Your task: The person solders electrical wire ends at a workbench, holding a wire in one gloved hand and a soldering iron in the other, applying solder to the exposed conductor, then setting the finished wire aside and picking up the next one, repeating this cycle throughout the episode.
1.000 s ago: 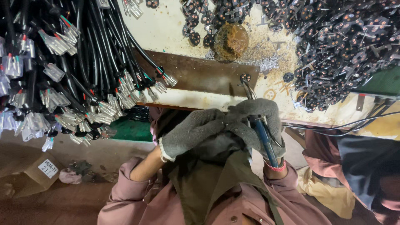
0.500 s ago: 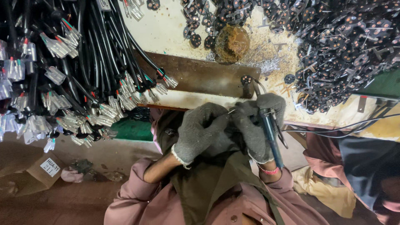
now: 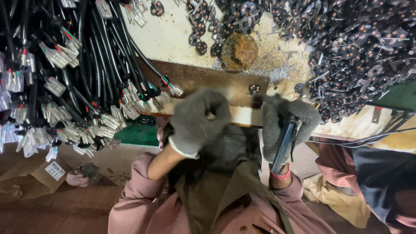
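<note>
The right hand (image 3: 284, 125) grips a blue-handled tool (image 3: 284, 145), long axis running 12 to 6 o'clock, tip toward the table (image 3: 242, 116). The left hand (image 3: 197, 121) is clenched; its contents are hidden.

- Left hand (image 3: 197, 119) is curled in a grey glove, and whatever sits inside that fist is hidden; it's motion-blurred too.
- Right hand (image 3: 281, 125) wraps the blue-handled tool (image 3: 284, 145), whose working tip is buried behind the glove.
- Left of the hands, the bundle of black cables (image 3: 65, 73) runs off the top and left edges.
- Above and right, the heap of small black round parts (image 3: 355, 47) is cut by the frame, with single pieces too small to make out.
- Far right, another person's sleeve (image 3: 368, 173) is cropped.
</note>
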Tool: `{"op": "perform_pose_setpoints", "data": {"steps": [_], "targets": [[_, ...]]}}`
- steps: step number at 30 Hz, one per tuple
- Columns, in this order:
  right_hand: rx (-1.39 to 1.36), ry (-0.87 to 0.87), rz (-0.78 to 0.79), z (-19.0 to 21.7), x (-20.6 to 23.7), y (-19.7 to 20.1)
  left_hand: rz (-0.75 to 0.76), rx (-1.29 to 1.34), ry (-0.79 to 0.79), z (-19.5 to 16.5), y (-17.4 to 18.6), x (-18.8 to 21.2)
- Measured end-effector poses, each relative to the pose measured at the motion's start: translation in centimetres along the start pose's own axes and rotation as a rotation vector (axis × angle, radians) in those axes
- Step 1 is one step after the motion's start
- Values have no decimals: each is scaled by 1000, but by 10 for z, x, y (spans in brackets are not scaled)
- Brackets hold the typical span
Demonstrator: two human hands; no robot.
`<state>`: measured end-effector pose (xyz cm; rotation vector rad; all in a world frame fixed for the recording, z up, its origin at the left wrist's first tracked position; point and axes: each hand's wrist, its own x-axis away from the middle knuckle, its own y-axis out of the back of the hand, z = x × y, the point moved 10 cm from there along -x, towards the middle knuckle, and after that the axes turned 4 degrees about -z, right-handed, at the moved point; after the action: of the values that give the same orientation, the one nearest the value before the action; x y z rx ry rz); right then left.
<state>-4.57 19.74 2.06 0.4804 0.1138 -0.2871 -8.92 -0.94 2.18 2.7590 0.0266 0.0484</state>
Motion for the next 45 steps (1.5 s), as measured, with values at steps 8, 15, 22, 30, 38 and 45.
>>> {"op": "perform_pose_setpoints", "data": {"steps": [8,15,22,30,38,45], "targets": [[210,182,77,0,-3,-12,-8,-184,-168,11,-14,-47],[477,-176,241,-35,-5,-16,-51,-115,-176,14,-8,-43],[146,143,86,-8,-2,-7,1,-164,-45,15,-9,-48],[193,65,85,-10,-8,-12,68,-71,-121,20,-3,-21],[133,86,123,-11,-2,-20,295,-80,107,60,-40,-12],[-78,-89,72,-32,-1,-23,265,-113,44,60,-44,-15]]}}
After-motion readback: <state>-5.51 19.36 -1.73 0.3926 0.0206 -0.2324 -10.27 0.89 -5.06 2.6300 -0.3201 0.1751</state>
